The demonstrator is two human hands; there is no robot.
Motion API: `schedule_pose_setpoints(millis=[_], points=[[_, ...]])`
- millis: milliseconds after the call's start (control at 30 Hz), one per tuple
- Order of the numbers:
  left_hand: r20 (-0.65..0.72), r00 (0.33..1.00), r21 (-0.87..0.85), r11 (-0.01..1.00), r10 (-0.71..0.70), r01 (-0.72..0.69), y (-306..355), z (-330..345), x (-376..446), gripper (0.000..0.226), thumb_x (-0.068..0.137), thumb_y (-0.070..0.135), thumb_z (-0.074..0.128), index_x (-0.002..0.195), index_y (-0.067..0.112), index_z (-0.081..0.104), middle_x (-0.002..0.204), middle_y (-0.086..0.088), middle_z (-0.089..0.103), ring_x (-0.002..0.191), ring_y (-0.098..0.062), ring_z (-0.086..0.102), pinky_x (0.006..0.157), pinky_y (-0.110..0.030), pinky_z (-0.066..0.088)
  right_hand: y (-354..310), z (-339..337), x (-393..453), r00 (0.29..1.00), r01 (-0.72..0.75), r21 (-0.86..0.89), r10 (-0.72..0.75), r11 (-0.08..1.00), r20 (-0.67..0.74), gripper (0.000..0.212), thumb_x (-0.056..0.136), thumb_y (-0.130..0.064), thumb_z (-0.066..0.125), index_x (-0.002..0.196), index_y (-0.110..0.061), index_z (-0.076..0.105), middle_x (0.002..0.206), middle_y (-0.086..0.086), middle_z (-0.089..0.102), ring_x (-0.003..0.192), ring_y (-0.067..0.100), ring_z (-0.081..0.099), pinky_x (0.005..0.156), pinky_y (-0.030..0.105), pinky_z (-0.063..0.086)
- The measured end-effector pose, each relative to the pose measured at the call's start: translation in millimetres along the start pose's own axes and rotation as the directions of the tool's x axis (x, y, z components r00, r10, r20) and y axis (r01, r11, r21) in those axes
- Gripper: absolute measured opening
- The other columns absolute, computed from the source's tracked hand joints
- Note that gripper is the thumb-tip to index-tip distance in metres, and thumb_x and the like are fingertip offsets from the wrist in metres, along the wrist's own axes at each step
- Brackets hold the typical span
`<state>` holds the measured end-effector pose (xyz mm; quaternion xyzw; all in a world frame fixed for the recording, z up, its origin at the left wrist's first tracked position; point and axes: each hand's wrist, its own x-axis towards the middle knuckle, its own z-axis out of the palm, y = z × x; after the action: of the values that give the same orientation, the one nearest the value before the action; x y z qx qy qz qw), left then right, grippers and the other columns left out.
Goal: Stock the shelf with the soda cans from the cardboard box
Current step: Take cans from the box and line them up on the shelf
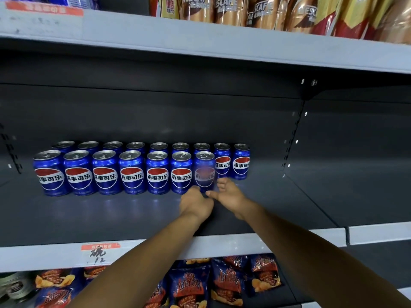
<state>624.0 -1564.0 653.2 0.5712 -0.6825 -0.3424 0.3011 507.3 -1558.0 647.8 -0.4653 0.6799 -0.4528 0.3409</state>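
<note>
The blue soda can (204,172) at the right end of the front row stands upright on the dark shelf (111,218), touching the can on its left; its label is blurred, so it may be mid-turn or mid-slide. It looks like a full aluminium can: stiff when sealed, fairly heavy for its size, with a smooth wall that could be slick. The best hold is around the middle of the wall, thumb on one side and fingers opposite, with a steady squeeze and no pinch hard enough to dent it. The rim at the top is a poorer grip.

The left hand (195,202) sits at the can's base with fingers curled under; whether they press the can or only rest beside it cannot be told. The right hand (226,193) is just to the right, fingers spread apart and loose, clamped on nothing, its fingertips near the lower right of the can.

Behind stands a back row of cans (142,147), two of which show at the right with no front can before them. The cardboard box is not in view. Coffee packets (233,12) line the shelf above, and snack bags (226,283) lie on the one below.
</note>
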Motion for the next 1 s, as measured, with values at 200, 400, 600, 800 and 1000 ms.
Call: schedule_pose_setpoints(millis=[200,400,600,800,1000], points=[[0.027,0.999,0.025,0.999,0.030,-0.031,11.8,5.9,-16.9,0.027,0.086,0.025,0.059,0.109,0.012,0.060,0.109,-0.009,0.065,0.103,-0.025,0.059,0.083,-0.031,0.050,2.9,-21.0,-20.3,1.000,0.015,-0.057,-0.015,0.998,0.007,0.053,0.086,-0.018,0.070,0.132,-0.005,0.047,0.136,0.009,0.050,0.126,0.018,0.047,0.099,0.022,0.037],[0.064,0.997,0.040,0.998,0.050,-0.053,27.3,18.7,-38.3,0.033,0.087,0.025,0.062,0.119,0.015,0.060,0.123,-0.006,0.061,0.113,-0.024,0.056,0.093,-0.030,0.047,6.2,-58.0,-57.9,0.999,-0.012,-0.021,0.013,1.000,0.045,0.041,0.089,-0.016,0.065,0.127,-0.005,0.052,0.124,0.011,0.060,0.104,0.015,0.056,0.076,0.020,0.046],[0.093,0.987,-0.005,0.992,0.128,-0.128,54.0,42.5,-72.7,0.016,0.088,0.015,0.057,0.102,0.018,0.066,0.113,-0.004,0.067,0.107,-0.021,0.060,0.094,-0.031,0.049,17.8,-102.8,-102.2,0.994,-0.005,0.065,-0.002,0.998,0.113,0.023,0.093,-0.014,0.060,0.115,-0.011,0.060,0.097,0.001,0.066,0.083,0.011,0.064,0.073,0.021,0.052],[0.159,0.966,-0.037,0.979,0.205,-0.201,65.0,82.1,-113.5,0.012,0.086,0.017,0.058,0.083,0.028,0.061,0.095,0.000,0.070,0.094,-0.017,0.064,0.084,-0.024,0.050,50.9,-144.6,-138.0,0.992,-0.041,0.139,0.024,0.989,0.122,0.018,0.091,-0.012,0.061,0.109,-0.014,0.063,0.087,0.002,0.067,0.081,0.013,0.064,0.071,0.021,0.050],[0.175,0.956,-0.027,0.972,0.234,-0.233,49.9,118.1,-149.6,0.014,0.085,0.014,0.055,0.087,0.023,0.065,0.088,0.003,0.069,0.085,-0.014,0.063,0.078,-0.024,0.052,98.7,-163.2,-163.6,0.977,-0.135,0.183,0.100,0.974,0.189,0.018,0.090,-0.015,0.064,0.107,-0.016,0.064,0.099,0.005,0.070,0.091,0.021,0.068,0.079,0.029,0.052]])
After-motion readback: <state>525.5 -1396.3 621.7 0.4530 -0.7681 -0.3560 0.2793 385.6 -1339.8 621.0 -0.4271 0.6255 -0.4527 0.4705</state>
